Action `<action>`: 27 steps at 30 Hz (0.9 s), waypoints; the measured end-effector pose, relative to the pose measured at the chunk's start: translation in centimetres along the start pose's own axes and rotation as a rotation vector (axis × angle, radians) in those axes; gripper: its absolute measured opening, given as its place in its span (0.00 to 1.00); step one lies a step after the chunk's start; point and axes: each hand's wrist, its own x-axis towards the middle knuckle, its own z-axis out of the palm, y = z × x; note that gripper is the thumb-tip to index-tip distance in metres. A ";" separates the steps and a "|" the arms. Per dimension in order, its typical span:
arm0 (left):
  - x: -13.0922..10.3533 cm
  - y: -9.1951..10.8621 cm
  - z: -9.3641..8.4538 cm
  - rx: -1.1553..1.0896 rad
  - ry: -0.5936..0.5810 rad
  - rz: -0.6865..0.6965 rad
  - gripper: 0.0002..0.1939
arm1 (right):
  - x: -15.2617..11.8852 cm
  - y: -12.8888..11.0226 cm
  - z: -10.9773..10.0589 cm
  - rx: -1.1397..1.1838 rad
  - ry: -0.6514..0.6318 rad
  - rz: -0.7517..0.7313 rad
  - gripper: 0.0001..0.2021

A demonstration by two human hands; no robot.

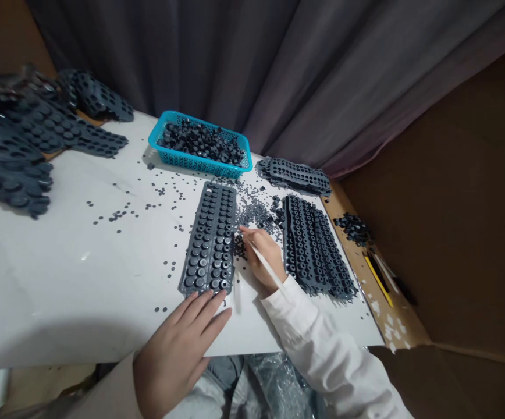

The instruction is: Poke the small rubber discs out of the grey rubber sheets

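A dark grey moulded rubber sheet (211,238) with rows of round raised studs lies on the white table. Stretched out flat, the fingers of my left hand (182,343) rest their tips at the sheet's near edge; nothing is grasped in them. My right hand (262,256) is closed around a slim white pen-like stick (267,267). Its working end points toward the right edge of the sheet, but whether it touches is too small to tell. Small dark discs (255,214) are heaped just beyond my right hand.
A blue plastic basket (200,160) of small dark rubber parts stands at the back. Stacked sheets (317,250) lie on the right, with more sheets (296,176) behind. Piled sheets (47,125) fill the far left. A yellow-handled tool (378,279) lies at the right edge.
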 end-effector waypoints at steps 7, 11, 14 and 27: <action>0.2 0.1 -0.2 0.007 -0.022 0.000 0.35 | -0.2 -0.5 0.3 0.204 -0.059 0.076 0.04; 0.1 0.1 -0.2 -0.007 -0.035 0.003 0.35 | -0.2 -0.4 0.7 0.174 -0.080 0.048 0.04; 0.0 0.0 0.0 -0.022 -0.031 -0.007 0.35 | -0.2 0.0 0.8 0.048 -0.112 -0.023 0.06; -0.1 -0.3 0.3 -0.046 0.000 0.005 0.35 | 2.2 1.6 0.2 0.010 0.081 0.080 0.05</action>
